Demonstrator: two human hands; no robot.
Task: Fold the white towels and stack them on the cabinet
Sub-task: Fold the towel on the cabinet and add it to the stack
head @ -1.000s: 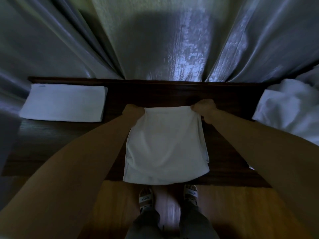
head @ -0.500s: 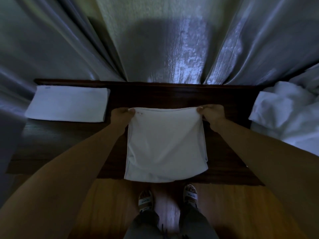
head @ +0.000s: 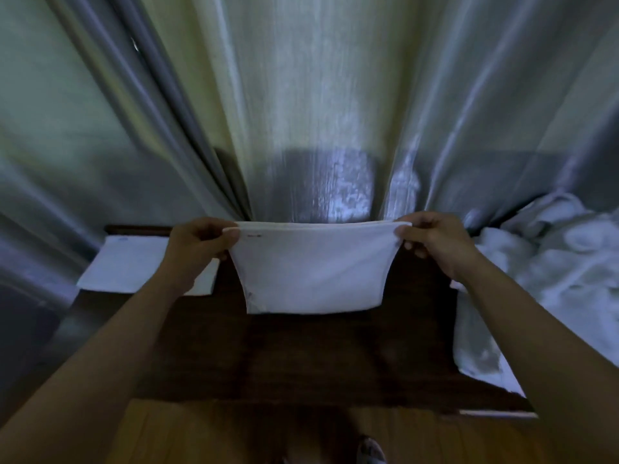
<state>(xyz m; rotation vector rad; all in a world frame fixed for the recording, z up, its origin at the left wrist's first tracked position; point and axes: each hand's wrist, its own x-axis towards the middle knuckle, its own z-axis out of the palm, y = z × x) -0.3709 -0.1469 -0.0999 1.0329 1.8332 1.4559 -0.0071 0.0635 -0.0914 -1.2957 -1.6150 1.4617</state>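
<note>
A folded white towel (head: 313, 272) hangs in the air above the dark wooden cabinet top (head: 301, 356). My left hand (head: 197, 244) pinches its upper left corner and my right hand (head: 432, 241) pinches its upper right corner, so the top edge is stretched between them. The towel's lower edge hangs just over the cabinet. One flat folded white towel (head: 134, 266) lies on the cabinet at the left, partly behind my left hand. A heap of unfolded white towels (head: 549, 279) sits at the right.
Shiny grey curtains (head: 301, 112) hang directly behind the cabinet. The wooden floor (head: 234, 433) and the tip of one shoe (head: 371, 452) show below the cabinet's front edge.
Both hands have lifted the towel off the cabinet top and raised it; it now hangs shorter. The view has tilted upward, showing more curtain.
</note>
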